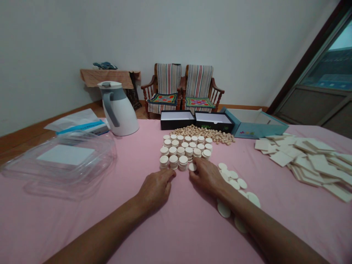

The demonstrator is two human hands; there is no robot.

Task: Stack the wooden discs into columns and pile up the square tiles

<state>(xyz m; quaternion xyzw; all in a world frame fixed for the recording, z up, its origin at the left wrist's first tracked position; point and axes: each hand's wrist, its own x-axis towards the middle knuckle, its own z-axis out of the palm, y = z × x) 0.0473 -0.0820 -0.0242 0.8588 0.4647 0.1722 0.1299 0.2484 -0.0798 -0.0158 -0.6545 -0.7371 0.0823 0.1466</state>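
Observation:
My right hand (206, 176) is closed on a round wooden disc (192, 167), thumb and fingers at its edge, at the right end of the front row of stacks. Several short stacks of pale wooden discs (173, 161) stand in rows on the pink cloth. My left hand (156, 189) rests on the cloth just in front of the left stacks, its fingers curled together and nothing showing in them. Loose wooden discs (233, 184) lie spread by my right forearm, which covers some of them.
Behind the stacks lies a heap of small wooden pieces (203, 132), before two black boxes (177, 124) and a light-blue box (253, 130). Square wooden tiles (310, 161) are piled right. A white jug (119, 112) and clear plastic container (104, 154) stand left on the pink cloth (132, 157).

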